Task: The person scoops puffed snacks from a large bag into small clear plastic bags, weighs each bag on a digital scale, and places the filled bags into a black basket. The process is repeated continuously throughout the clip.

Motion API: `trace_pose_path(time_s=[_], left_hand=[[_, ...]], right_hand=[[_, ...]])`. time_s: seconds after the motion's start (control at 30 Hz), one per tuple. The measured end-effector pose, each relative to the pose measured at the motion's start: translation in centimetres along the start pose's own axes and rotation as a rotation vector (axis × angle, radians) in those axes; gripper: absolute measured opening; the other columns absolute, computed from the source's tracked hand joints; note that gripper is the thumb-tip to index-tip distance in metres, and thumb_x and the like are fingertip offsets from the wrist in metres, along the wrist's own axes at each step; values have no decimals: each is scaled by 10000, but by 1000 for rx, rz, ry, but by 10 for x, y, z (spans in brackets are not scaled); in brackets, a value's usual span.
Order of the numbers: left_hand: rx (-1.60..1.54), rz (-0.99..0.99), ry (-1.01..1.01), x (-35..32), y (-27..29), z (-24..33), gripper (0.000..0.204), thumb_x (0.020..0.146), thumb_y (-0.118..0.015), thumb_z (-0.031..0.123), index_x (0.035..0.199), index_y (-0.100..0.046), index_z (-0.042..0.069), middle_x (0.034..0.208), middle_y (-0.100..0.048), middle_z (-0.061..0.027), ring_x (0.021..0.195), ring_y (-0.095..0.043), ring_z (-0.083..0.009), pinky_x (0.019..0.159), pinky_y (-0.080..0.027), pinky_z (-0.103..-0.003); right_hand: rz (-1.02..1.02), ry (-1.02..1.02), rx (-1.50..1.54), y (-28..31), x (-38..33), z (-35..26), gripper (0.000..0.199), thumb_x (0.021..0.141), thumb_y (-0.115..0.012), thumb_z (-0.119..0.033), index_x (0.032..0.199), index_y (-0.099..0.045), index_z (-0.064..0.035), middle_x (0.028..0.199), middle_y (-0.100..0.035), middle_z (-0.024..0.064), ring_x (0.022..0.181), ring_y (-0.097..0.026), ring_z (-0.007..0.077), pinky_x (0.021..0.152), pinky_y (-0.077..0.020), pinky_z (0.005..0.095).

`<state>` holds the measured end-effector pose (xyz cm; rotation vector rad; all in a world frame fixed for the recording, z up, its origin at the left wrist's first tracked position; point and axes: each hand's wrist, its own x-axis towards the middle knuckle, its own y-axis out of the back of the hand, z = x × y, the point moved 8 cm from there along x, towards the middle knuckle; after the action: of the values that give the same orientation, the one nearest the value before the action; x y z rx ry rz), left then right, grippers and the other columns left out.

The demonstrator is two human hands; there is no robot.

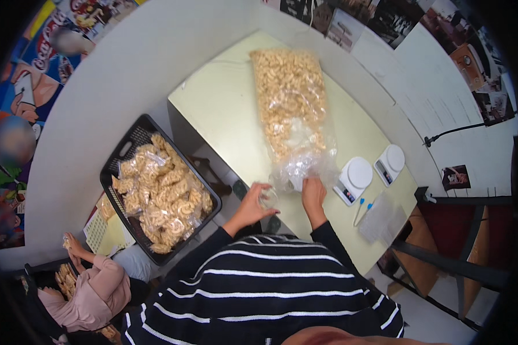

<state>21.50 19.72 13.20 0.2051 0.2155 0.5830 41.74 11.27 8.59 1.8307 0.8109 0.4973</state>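
A tall clear plastic bag [289,98] full of pale, curled snack pieces lies on the table, its crumpled open mouth toward me. My right hand [313,198] is closed at that mouth, with its fingertips partly hidden by the plastic. Something white shows beside them, and I cannot make out what they grip. Left of it, my left hand [251,208] curves its thumb and fingers around a clear, round-mouthed plastic container [268,199] near the table's front edge. The container looks see-through, and its contents cannot be made out.
Two white kitchen scales [357,172] stand to the right on the pale table [213,109]. Near them lie a blue-tipped cord [360,210] and clear plastic bags [383,219]. At left, a black crate [112,172] holds many filled snack packets [164,192]. Another person [92,287] sits lower left.
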Motion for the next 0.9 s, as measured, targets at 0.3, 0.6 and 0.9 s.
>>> trace_pose_path(time_s=[0.3, 0.6, 0.9], left_hand=[[-30, -66, 2, 24, 26, -2, 778, 664, -881, 219, 1300, -465, 51, 1246, -466, -132, 984, -596, -255, 843, -503, -351], [-40, -178, -23, 35, 16, -1, 790, 668, -879, 210, 1320, -458, 63, 1298, -461, -120, 1004, -594, -255, 862, -501, -357], [28, -71, -22, 31, 16, 5, 824, 661, -877, 249, 1317, -434, 22, 1242, -472, -149, 973, -609, -262, 862, -494, -373]], right_hand=[[312, 122, -46, -12, 49, -10, 550, 833, -611, -230, 1359, -495, -120, 1083, -646, 193, 937, -636, 332, 809, -485, 487], [-280, 170, -226, -76, 83, -33, 551, 849, -596, -230, 1380, -479, -136, 1154, -639, 162, 1015, -620, 336, 906, -463, 460], [-85, 76, 499, -48, 29, 16, 321, 886, -531, -159, 1166, -635, -44, 989, -689, 197, 921, -641, 387, 869, -483, 451]])
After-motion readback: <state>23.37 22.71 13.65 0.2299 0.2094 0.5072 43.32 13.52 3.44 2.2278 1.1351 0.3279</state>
